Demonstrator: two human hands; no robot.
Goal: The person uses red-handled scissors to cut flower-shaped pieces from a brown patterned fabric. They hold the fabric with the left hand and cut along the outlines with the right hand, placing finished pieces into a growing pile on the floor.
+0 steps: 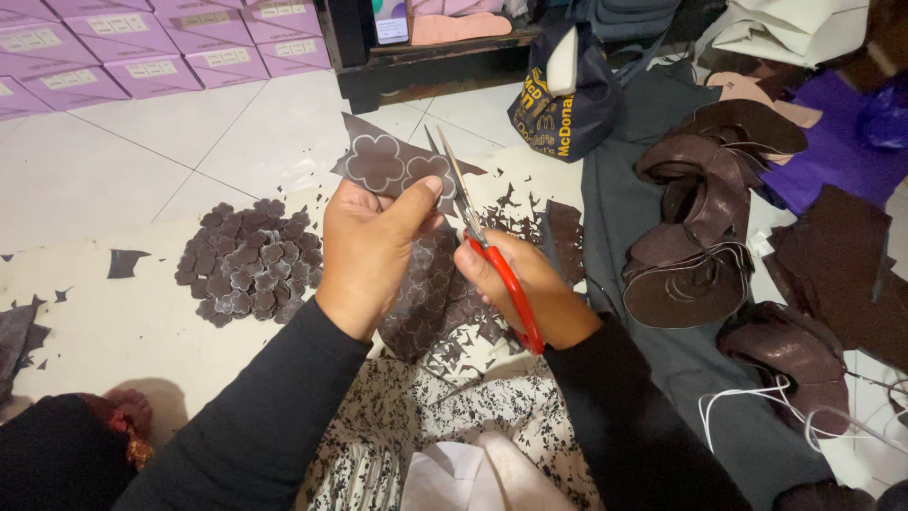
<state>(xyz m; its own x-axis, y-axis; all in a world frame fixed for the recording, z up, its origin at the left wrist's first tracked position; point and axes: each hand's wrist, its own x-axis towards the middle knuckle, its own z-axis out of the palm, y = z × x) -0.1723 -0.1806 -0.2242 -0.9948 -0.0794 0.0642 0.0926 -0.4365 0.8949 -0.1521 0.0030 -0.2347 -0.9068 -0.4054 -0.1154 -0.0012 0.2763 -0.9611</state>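
My left hand [371,244] pinches a dark brown sheet [388,163] marked with pale flower outlines, held up in front of me. My right hand [525,289] grips red-handled scissors [492,260] whose blades point up beside the sheet's right edge. A pile of cut brown flower shapes [251,263] lies on the floor to the left of my left hand. More brown flower pieces and scraps [430,303] lie under my hands. Both sleeves are black.
Curled brown leather strips [695,227] lie on a grey cloth [615,199] at right. A dark bag [563,109] sits behind, near a black shelf [426,71]. Pink boxes [142,47] are stacked top left. White cord [757,402] lies lower right, purple material [832,142] far right.
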